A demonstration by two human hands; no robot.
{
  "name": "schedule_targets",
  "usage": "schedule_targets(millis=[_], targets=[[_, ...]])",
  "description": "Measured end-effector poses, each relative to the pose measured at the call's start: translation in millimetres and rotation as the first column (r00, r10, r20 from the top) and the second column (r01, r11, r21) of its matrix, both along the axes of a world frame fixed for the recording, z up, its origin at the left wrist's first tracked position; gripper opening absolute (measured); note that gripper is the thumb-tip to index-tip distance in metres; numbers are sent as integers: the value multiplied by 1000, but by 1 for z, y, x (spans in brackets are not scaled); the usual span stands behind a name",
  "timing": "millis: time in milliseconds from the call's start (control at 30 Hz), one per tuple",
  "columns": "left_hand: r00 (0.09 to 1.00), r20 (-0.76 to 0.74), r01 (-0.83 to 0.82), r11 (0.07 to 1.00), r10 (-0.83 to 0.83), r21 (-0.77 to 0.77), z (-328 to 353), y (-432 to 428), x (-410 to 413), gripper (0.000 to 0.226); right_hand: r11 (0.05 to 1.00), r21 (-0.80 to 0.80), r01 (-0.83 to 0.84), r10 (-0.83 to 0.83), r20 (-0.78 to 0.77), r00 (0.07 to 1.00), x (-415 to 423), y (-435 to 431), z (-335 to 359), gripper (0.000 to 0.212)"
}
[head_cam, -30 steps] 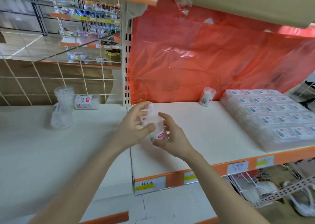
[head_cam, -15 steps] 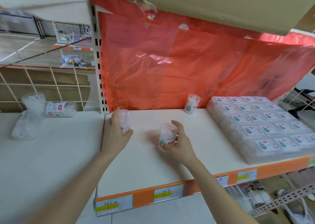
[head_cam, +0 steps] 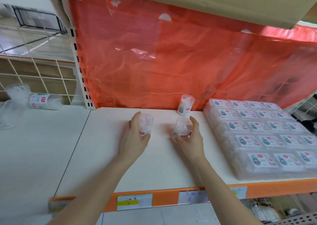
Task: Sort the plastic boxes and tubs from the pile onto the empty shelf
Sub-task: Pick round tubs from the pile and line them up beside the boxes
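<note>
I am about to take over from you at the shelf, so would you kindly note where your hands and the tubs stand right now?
Left hand: grips the left tub, upright, at the shelf.
Right hand: grips the right tub, upright, just in front of the back tub, which stands by the red sheet.
Done: flat boxes lie in rows at the shelf's right end; back tub placed.
Left: let go of both held tubs (I cannot tell whether they touch the board yet), then fetch the lying tub from the left shelf, beside a clear bag.
</note>
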State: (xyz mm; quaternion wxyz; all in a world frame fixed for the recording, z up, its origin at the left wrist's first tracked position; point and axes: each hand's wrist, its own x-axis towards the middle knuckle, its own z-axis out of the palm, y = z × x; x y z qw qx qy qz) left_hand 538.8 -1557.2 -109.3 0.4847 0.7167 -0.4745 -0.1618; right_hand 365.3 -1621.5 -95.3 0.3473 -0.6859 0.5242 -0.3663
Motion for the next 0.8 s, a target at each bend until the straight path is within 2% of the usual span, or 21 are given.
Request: schedule_targets(millis=[133,300,567,667,800], targets=[[1000,0,-19,1000,19,17,2,-8,-23,77,999,-37,-37,37,-3,999,-12,-13,1,83],[1000,18,-6,999,5,41,6,-26,-57,78,995,-38,-97,93,-75,993,-21,-25,-11,90],[999,49,-15,1000,16,-20,-5,-27,-73,81,998,-64,-21,16,-81,997,-29,-55,-10,85],[998,55,4,1000,-4,1,-7,-26,-73,84,1000,-23,18,-20,-63,998,-23,-64,-11,91],[999,35,0,1000,0,-1,-8,-28,-72,83,999,17,50,-48,-61,997,-15,-74,-14,81]])
